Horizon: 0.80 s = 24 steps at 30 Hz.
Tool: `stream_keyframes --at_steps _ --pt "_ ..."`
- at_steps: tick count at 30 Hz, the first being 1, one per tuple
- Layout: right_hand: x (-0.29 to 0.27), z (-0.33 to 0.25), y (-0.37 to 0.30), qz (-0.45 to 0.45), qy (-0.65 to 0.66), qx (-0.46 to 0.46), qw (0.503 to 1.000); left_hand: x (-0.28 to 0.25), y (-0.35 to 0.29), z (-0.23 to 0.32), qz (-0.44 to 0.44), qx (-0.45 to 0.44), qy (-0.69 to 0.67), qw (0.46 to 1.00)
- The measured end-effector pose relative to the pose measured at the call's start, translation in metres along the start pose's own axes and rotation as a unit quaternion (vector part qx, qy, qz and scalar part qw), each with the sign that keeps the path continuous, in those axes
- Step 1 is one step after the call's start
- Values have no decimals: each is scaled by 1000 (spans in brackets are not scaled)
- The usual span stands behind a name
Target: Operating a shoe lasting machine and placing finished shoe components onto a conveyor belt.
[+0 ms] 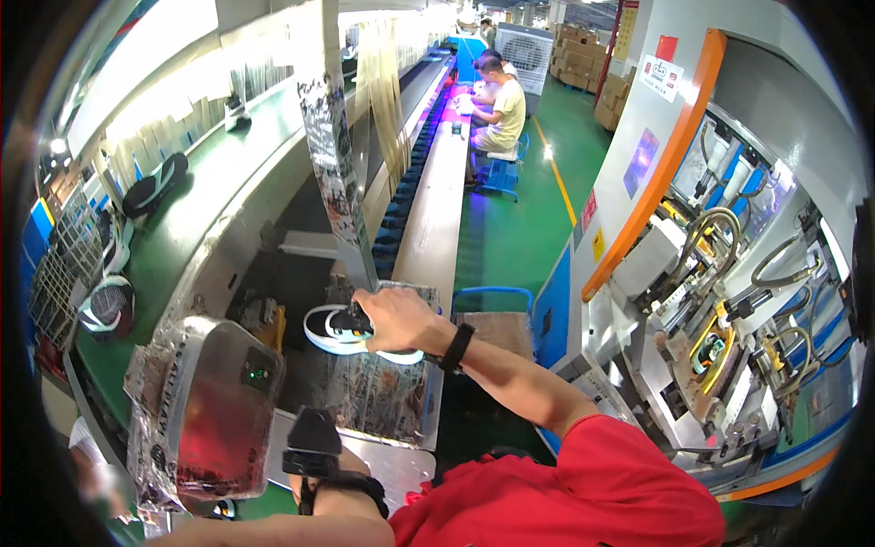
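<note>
My right hand (401, 321) reaches in from the right, its fingers closed around the upper part of a black and white sneaker (330, 341) with a pale sole. Beneath the sneaker is a worn, film-wrapped platform (378, 397); whether the sole touches it I cannot tell. Low in the view, my left forearm (342, 510) bends inward, with a black box-shaped device (312, 444) strapped at its wrist. That device and the arm cover most of my left hand, so its fingers are hidden.
Left, a green conveyor belt (214, 173) carries a dark shoe (155, 184) and a grey sneaker (108, 305). A film-wrapped metal machine housing (228, 401) stands near it. A scuffed post (333, 155) rises ahead. An orange-edged machine (652, 173) is at right. Seated people work along the line (427, 219).
</note>
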State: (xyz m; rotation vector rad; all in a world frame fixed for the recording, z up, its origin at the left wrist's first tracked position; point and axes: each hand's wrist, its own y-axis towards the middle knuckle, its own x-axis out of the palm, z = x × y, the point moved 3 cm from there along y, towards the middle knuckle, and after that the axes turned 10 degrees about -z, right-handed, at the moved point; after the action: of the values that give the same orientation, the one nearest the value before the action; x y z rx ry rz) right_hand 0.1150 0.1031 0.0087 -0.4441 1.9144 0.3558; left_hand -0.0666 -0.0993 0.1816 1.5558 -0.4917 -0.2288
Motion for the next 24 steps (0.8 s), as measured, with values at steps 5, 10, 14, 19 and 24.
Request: stream_keyframes --at_steps 5,10,14,19,24 --pt "2 12 2 -50 -3 34 998 13 -11 -18 52 6 -24 998" --pt "1 13 0 -45 -5 33 998 14 -13 -20 59 13 -39 997" --pt "0 12 0 -64 1 41 997 16 -16 -22 63 14 -53 996" --pt "1 11 0 -55 -1 38 998 19 -16 -21 69 25 -70 995" --pt "-5 6 -5 -2 -6 12 1000 25 -19 -21 89 45 -98 990"
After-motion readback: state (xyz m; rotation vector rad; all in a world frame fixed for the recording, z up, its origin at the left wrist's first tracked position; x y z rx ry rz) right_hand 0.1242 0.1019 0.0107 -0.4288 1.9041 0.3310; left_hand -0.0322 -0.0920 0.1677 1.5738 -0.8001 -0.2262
